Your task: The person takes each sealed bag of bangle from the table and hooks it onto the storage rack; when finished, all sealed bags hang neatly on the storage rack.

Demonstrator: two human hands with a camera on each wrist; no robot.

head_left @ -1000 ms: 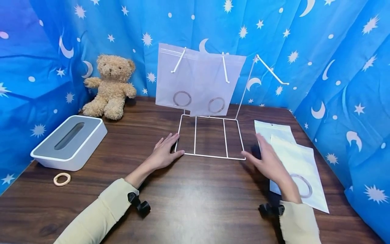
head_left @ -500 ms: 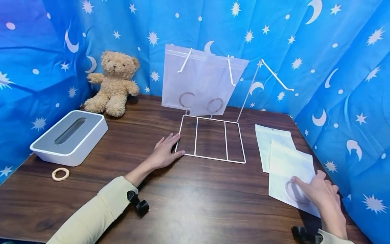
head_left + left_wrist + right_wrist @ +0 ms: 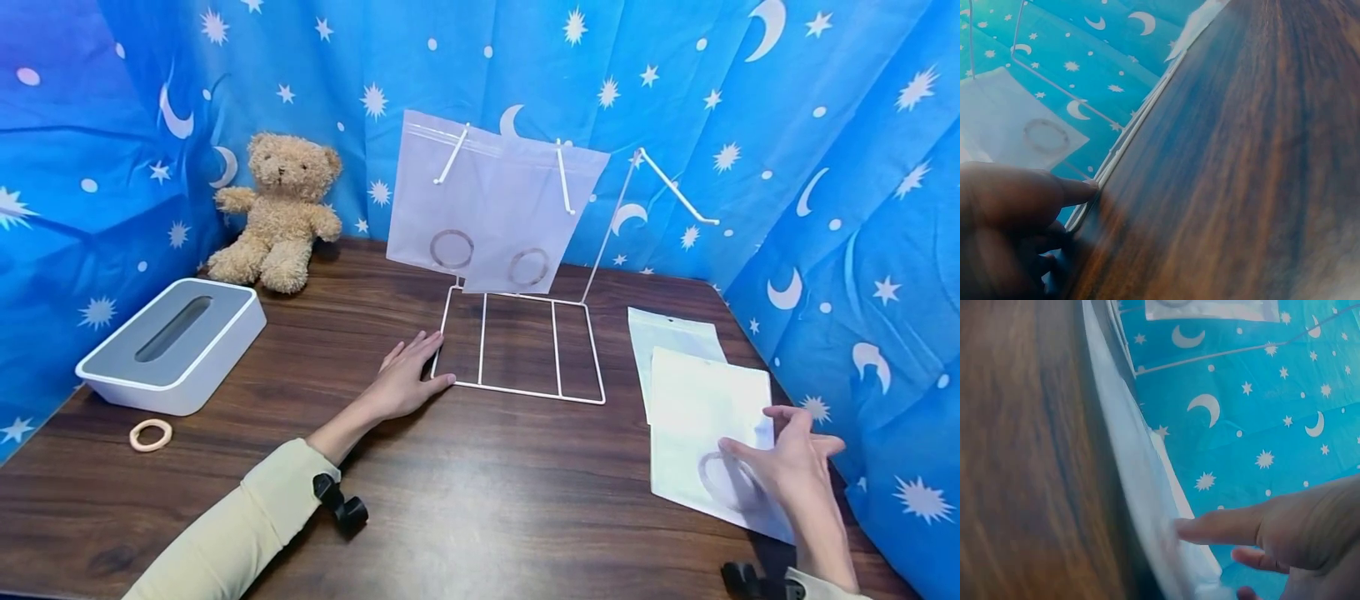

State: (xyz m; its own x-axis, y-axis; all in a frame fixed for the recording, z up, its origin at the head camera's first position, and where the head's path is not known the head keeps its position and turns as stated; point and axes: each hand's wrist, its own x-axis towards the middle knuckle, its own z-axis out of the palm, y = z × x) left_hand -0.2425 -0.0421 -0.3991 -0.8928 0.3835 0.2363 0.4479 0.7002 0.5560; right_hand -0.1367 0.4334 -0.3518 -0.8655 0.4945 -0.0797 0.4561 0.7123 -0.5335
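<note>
My left hand [image 3: 405,379] rests at the near left corner of a white wire display rack [image 3: 520,389]. Its thumb touches the front bar and its straight fingers lie along the left bar. Over on the right, my right hand [image 3: 797,458] pinches the right side of a white zip bag [image 3: 686,442], thumb on top and fingers at the edge. A ring shows through this bag, whose upper part is bent. It overlaps a second white bag [image 3: 678,333] on the table. Two translucent bags [image 3: 431,200], each with a ring inside, hang from rack hooks.
The rack's right hook [image 3: 678,190] juts forward with no bag on it. A teddy bear [image 3: 277,208] sits at the back left. Nearer stand a white tissue box [image 3: 172,342] with a grey top and a wooden ring [image 3: 151,435]. A blue curtain [image 3: 645,75] surrounds the table.
My right hand has left the rack's right front corner and moved right and nearer to the upper bag, taking hold of its edge. That bag has shifted slightly and bent. My left hand stays put.
</note>
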